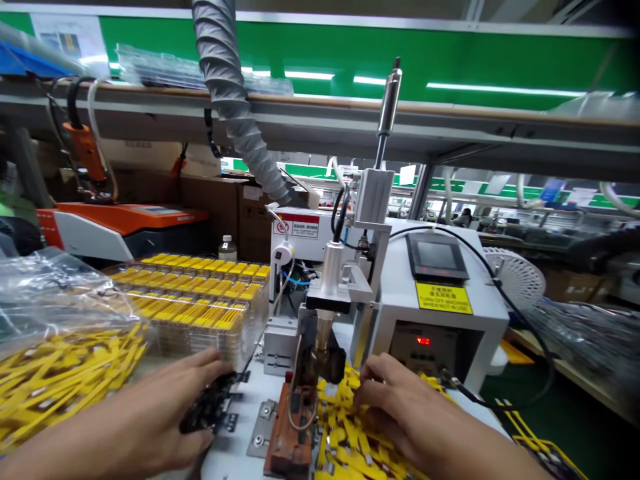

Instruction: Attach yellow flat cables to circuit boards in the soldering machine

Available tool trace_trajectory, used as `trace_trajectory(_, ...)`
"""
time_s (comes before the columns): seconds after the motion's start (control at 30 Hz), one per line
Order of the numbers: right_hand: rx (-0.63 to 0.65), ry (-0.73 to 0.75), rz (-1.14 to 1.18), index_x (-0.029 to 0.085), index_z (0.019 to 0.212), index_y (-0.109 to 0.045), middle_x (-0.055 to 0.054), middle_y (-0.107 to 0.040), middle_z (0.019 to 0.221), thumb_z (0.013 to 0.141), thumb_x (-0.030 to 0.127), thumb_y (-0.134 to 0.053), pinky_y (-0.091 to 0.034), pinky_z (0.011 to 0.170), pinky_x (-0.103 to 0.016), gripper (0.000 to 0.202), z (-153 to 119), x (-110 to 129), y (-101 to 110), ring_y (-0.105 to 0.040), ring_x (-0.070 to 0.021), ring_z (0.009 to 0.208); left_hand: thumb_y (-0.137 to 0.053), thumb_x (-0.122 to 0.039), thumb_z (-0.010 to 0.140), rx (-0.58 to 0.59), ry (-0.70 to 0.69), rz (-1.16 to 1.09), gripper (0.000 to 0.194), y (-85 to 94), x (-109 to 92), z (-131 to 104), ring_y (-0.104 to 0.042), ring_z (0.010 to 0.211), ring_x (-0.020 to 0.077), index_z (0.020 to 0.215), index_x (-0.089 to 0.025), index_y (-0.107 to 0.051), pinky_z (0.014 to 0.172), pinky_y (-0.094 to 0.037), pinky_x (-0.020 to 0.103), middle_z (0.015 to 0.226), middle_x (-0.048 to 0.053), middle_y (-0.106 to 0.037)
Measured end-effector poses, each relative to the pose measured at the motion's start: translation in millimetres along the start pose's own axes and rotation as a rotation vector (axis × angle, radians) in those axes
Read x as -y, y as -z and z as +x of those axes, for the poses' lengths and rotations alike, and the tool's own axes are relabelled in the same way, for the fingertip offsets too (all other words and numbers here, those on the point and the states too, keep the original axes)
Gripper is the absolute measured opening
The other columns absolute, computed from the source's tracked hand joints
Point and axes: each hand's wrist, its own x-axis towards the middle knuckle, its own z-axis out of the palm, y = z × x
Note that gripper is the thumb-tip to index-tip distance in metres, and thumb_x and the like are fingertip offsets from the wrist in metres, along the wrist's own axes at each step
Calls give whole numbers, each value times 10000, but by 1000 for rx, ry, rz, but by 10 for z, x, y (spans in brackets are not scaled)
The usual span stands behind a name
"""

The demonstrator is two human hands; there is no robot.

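Note:
My left hand (170, 400) reaches over a heap of small black parts (213, 403) on the machine's pale table, its fingers stretched out and the thumb apart. Among a pile of short yellow flat strips (345, 433) with small silvery ends is my right hand (395, 403). Its fingers are curled together onto a yellow strip, though the fingertips are partly hidden. Between the hands stands a press head (326, 327) with a metal cylinder, above a reddish-brown fixture block (293, 427). A small metal plate with screws (261, 427) lies left of the block.
Stacked clear trays of yellow strips (195, 293) stand behind my left hand. A clear bag of longer yellow strips (65, 373) lies far left. On the right is the machine housing (460, 260) with a screen and red display. A grey duct (230, 87) hangs overhead.

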Motion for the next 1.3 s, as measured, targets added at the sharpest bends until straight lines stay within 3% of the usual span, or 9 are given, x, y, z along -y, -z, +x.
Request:
trace_trajectory(0.07, 5, -9, -38, 163, 931, -627, -98, -587, 1053, 933, 66, -594, -516, 819, -342, 102, 8, 30, -5, -592, -250, 969, -752, -319, 703, 87, -12, 9, 611, -89, -120, 26, -598, 1228, 379, 1304, -299, -643, 984, -515, 472, 1377, 89, -625)
trace_trajectory(0.2, 17, 15, -30, 186, 943, -644, -92, -591, 1076, 934, 74, -592, -532, 833, -354, 124, 7, 73, 17, -587, -262, 1004, -756, -452, 732, 24, -110, -75, 621, -266, -460, 116, -652, 1160, 371, 1317, -298, -617, 892, -561, 488, 1325, 119, -660)
trace_trajectory(0.4, -1, 141, -37, 258, 983, -720, -78, -592, 1027, 900, 56, -620, -524, 877, -426, 240, -2, 39, -37, -550, -307, 1068, -743, -293, 764, -11, -251, -197, 435, -305, -873, 309, -714, 1046, 273, 1194, -295, -678, 876, -596, 322, 1224, 59, -713)
trace_trajectory(0.63, -131, 309, -107, 293, 967, -756, -61, -579, 938, 878, 161, -738, -517, 789, -360, 160, 58, 29, -162, -555, -270, 931, -713, -378, 850, 10, -281, -209, 488, -409, -862, 258, -652, 1136, 273, 1323, -346, -594, 940, -573, 362, 1301, 29, -668)
trace_trajectory(0.8, -148, 342, -37, 223, 859, -743, -54, -613, 946, 811, 120, -805, -496, 898, -387, 130, 92, 28, -184, -572, -257, 966, -612, -419, 917, -8, -243, -201, 429, -360, -861, 194, -603, 1216, 293, 1338, -340, -589, 988, -544, 406, 1351, 35, -644)
trace_trajectory(0.93, -122, 336, 295, 214, 872, -754, -24, -674, 963, 777, 47, -823, -492, 873, -299, 204, 103, -39, -169, -618, -192, 963, -607, -387, 914, -30, -224, -217, 472, -362, -853, 180, -607, 1218, 281, 1380, -337, -547, 1025, -517, 412, 1322, 35, -667)
trace_trajectory(1.03, -148, 311, 636, 225, 932, -747, -10, -723, 965, 867, 125, -759, -500, 846, -296, 120, 96, -76, -141, -659, -170, 922, -614, -383, 914, -32, -250, -184, 457, -385, -816, 171, -601, 1228, 284, 1365, -336, -557, 1036, -506, 434, 1338, 35, -658)
trace_trajectory(1.1, -199, 235, 714, 234, 963, -740, -12, -732, 961, 920, 175, -696, -499, 840, -312, 85, 88, -84, -126, -665, -175, 911, -625, -393, 915, -29, -266, -152, 443, -399, -787, 160, -595, 1236, 294, 1352, -337, -572, 1038, -501, 455, 1360, 37, -642)
trace_trajectory(1.3, -321, 279, 425, 223, 978, -770, -24, -702, 800, 894, 148, -700, -473, 655, -242, 134, 137, -89, -204, -635, -155, 727, -600, -401, 936, -73, -275, -138, 423, -449, -752, 139, -566, 1262, 309, 1353, -332, -575, 1037, -496, 476, 1404, 40, -600)
